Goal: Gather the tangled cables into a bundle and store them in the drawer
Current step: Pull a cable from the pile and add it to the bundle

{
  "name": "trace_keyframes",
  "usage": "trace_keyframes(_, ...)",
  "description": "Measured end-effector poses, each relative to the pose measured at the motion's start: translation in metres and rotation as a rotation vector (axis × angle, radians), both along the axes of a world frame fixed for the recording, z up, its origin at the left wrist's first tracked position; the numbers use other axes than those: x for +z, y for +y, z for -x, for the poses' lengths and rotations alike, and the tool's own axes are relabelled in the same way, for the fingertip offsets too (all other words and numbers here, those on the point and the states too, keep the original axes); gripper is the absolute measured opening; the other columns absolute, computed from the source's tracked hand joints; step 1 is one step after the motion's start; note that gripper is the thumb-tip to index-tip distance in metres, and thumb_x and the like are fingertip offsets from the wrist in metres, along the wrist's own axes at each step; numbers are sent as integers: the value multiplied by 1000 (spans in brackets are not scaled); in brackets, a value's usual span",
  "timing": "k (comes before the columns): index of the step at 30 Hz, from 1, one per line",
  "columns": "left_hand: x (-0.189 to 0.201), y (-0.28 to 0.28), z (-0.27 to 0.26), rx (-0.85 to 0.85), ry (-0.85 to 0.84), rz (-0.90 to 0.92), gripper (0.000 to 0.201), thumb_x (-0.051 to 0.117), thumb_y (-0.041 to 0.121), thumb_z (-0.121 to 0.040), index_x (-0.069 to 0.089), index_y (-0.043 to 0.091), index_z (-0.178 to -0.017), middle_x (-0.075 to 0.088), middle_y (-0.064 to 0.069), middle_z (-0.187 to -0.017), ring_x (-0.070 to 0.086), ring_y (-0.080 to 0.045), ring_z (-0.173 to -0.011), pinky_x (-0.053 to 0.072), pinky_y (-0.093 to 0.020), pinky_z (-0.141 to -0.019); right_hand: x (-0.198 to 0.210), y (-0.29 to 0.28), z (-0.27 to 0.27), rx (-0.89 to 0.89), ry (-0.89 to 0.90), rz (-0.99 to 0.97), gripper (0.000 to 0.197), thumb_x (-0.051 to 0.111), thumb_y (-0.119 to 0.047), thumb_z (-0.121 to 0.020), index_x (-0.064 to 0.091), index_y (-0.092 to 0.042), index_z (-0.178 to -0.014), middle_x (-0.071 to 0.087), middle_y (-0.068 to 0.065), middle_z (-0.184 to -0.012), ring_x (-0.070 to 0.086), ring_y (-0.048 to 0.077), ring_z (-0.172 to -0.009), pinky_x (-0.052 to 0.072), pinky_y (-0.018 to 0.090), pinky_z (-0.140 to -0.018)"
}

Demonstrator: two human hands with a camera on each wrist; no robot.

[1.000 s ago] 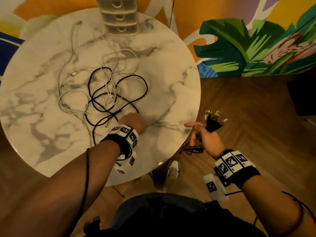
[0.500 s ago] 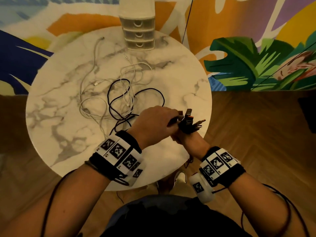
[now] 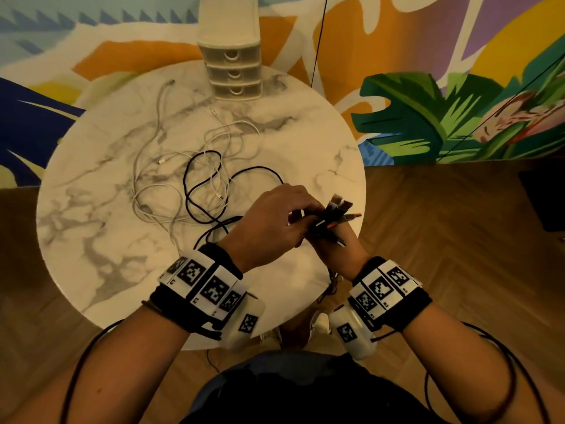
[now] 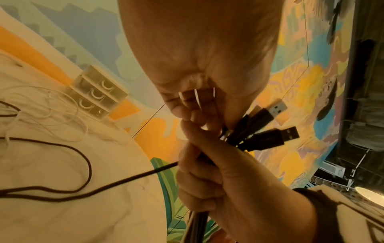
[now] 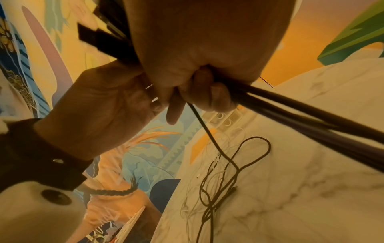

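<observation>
The right hand (image 3: 334, 250) is closed in a fist round a bunch of black cables (image 4: 252, 131), whose plug ends fan out above the thumb toward 1 o'clock in the head view. The left hand (image 3: 272, 221) lies over it from 9 o'clock, its fingers curled and pinching the same bunch just below the plugs (image 3: 339, 211). Both hands meet above the table's edge at about 4 o'clock. Below the right fist the gathered black strands hang down past the table rim. One thin black cable (image 5: 209, 136) runs from between the fingers down to the tabletop.

There it joins a loose tangle: black loops (image 3: 208, 191) near the middle of the table, crossed with white cables (image 3: 153, 206) that spread toward 9 and 11 o'clock. One white lead (image 3: 159, 108) trails up to a plug near the rim at 11 o'clock.

The table (image 3: 101, 270) is round, with a pale marble top veined in grey. At its 12 o'clock edge stands a small cream drawer unit (image 3: 234, 59) with three drawers, all closed. Behind it is a wall painted with bright orange, blue, purple and green leaf shapes (image 3: 428, 123). The floor (image 3: 458, 240) is wood laid in a herringbone pattern.
</observation>
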State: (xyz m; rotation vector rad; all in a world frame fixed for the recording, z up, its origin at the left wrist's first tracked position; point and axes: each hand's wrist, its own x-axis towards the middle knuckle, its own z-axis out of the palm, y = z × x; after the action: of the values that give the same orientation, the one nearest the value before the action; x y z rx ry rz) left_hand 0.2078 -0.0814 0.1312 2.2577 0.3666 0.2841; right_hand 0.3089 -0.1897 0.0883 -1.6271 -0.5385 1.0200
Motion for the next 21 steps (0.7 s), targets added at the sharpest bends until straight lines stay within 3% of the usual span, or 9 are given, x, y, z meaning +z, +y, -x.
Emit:
trace_keyframes(1, -2, -1, 1, 15, -38, 16, 17, 61, 8, -87, 68, 17, -99, 54, 13, -86, 50, -3, -81, 33, -6, -67, 1, 0, 1, 8, -17, -27, 16, 46, 10, -92, 60, 8, -100, 64, 19, -88, 62, 4, -77, 48, 10, -74)
trace_keyframes(3, -8, -5, 1, 108, -114, 92, 30, 62, 2, -83, 66, 17, -108, 53, 7, -98, 52, -7, -84, 36, -7, -68, 9, 0, 2, 61, -108, -26, 27, 45, -1, -96, 60, -6, -74, 57, 1, -64, 54, 0, -52, 41, 12, -55)
trace_keyframes(6, -26, -13, 0, 216, -47, 292, 47, 64, 6, -80, 56, 24, -123, 54, 7, -111, 51, -11, -79, 41, -14, -65, 5, -2, -4, -32, -122, -31, 47, 42, -21, -100, 62, -7, -60, 49, -9, -49, 41, 4, -49, 35, 20, -55)
trace_keyframes(9, -68, -23, 5, 144, 245, 412, 36, 62, 12, -86, 56, 22, -119, 59, 9, -109, 53, -12, -77, 43, -15, -68, 8, -3, -11, -124, -126, -127, 42, 37, -11, -98, 61, 6, -68, 60, -5, -62, 53, 11, -63, 43, 21, -64)
trace_keyframes(11, -104, -25, 16, 151, 311, 362, 20, 60, 14, -89, 62, 17, -109, 59, 3, -102, 54, -15, -79, 45, -23, -75, 10, -4, -18, -147, 1, -231, 46, 34, -11, -96, 60, 5, -62, 65, 7, -68, 61, 24, -69, 50, 32, -71)
trace_keyframes(13, -136, -15, 32, 239, 377, 248, 14, 58, 16, -91, 66, 10, -101, 60, -5, -99, 57, -21, -84, 46, -35, -81, 14, -5, -22, -173, 247, -304, 54, 31, -16, -97, 55, 1, -52, 57, 15, -54, 57, 32, -53, 53, 38, -65)
trace_keyframes(14, -149, -5, 41, 295, 410, 202, 14, 58, 15, -91, 66, 7, -99, 61, -9, -98, 58, -24, -87, 45, -36, -82, 14, -6, -24, -188, 319, -318, 57, 30, -20, -99, 50, -2, -49, 49, 13, -45, 50, 29, -43, 52, 38, -60)
trace_keyframes(17, -161, 35, 62, 443, 423, 95, 18, 56, 11, -92, 65, 1, -103, 65, -18, -103, 61, -33, -97, 43, -33, -84, 18, -11, -35, -294, 312, -324, 63, 33, -32, -101, 32, -9, -43, 25, 3, -37, 25, 18, -36, 36, 28, -47)
trace_keyframes(21, -123, 78, 48, 593, 248, -8, 16, 54, 7, -92, 65, 0, -102, 65, -21, -103, 59, -34, -98, 38, -28, -81, 17, -10, -49, -447, 153, -333, 66, 45, -37, -97, 27, -12, -39, 25, 0, -36, 26, 15, -38, 31, 25, -46)
